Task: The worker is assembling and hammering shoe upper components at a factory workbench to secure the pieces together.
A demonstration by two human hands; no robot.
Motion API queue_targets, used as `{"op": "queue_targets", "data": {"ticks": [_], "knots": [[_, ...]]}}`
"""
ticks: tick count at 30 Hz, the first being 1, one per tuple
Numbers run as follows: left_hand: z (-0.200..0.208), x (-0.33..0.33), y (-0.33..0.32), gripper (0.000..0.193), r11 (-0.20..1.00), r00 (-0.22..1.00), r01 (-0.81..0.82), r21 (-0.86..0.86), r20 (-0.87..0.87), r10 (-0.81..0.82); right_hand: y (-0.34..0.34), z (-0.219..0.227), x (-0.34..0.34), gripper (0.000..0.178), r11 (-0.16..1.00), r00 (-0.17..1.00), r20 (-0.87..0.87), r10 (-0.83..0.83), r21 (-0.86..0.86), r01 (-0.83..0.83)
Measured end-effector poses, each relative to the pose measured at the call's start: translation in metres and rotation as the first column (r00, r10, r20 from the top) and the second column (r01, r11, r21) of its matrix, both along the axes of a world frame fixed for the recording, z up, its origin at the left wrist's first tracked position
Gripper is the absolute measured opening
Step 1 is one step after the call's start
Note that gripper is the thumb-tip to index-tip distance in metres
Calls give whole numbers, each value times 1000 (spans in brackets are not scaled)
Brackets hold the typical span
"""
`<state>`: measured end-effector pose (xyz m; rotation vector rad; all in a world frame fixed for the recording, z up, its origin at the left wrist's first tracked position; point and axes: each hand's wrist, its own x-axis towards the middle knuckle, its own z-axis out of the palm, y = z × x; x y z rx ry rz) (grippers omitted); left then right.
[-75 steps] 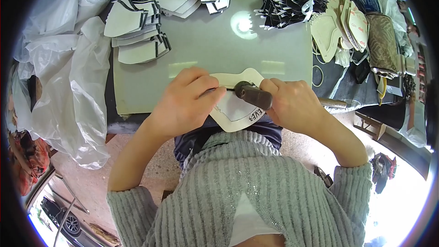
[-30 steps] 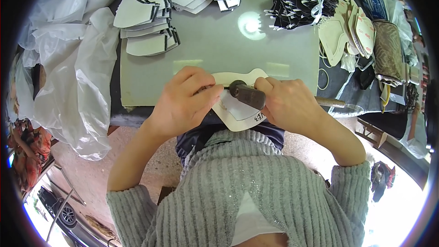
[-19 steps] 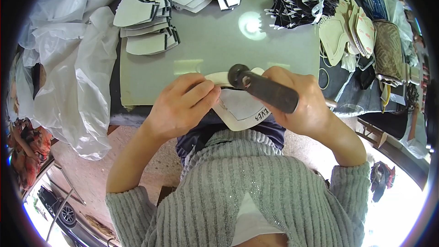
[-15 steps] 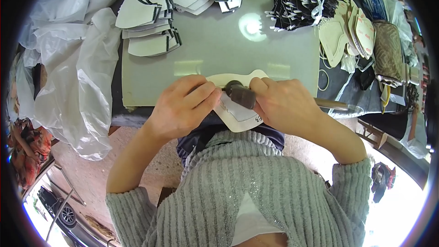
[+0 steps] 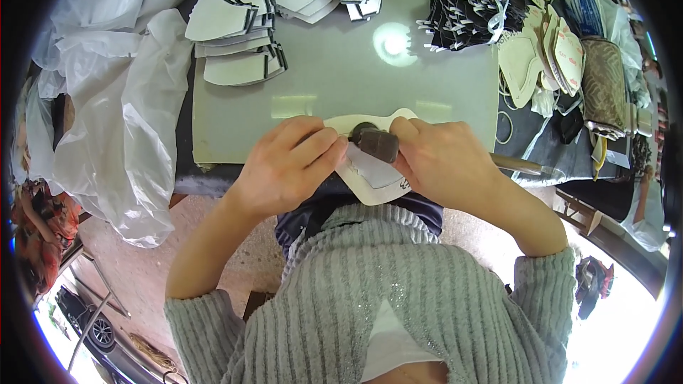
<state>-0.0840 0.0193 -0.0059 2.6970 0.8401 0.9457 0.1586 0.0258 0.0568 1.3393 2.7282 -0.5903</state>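
Note:
A cream shaped template board (image 5: 361, 188) is held between my hands at the table's front edge, partly over my lap. A paler grey-white piece (image 5: 371, 170) lies on it. Against the board's middle is a small dark brown piece (image 5: 378, 146), its kind unclear, with a dark rounded part at its upper left. My right hand (image 5: 442, 156) is closed on the board's right side, its fingers against the dark piece. On the other side, my left hand (image 5: 288, 163) has thumb and fingers pinched together by the board's left edge. Whatever is between those fingertips is hidden.
White panels with black edging (image 5: 238, 70) sit in stacks at the far left of the grey-green work board (image 5: 341, 78). A tied black bundle (image 5: 473, 14) and cream templates (image 5: 519, 64) are at the right. Clear plastic sheeting (image 5: 107, 114) hangs at the left.
The whole view has shifted slightly, so the table things appear a little further right. Both hands keep nearly the same grip, the left fingertips barely moved.

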Motion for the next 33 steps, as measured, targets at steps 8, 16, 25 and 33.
{"op": "queue_targets", "data": {"ticks": [8, 16, 25, 33], "knots": [[0, 1, 0, 21, 999, 998, -1, -40, 65, 4, 5, 5, 2, 35, 997, 1000, -14, 11, 79, -10], [-8, -1, -6, 49, 950, 956, -102, -296, 235, 176, 7, 5, -6, 36, 997, 997, -48, 66, -43, -68], [-7, -5, -5, 50, 931, 959, -117, -345, 204, 196, 8, 5, -7, 35, 997, 996, -55, 70, -31, -72], [18, -7, 15, 29, 886, 987, -61, -459, 104, 122, -5, -6, 7, 24, 998, 986, -157, -63, -1, 63]]}}
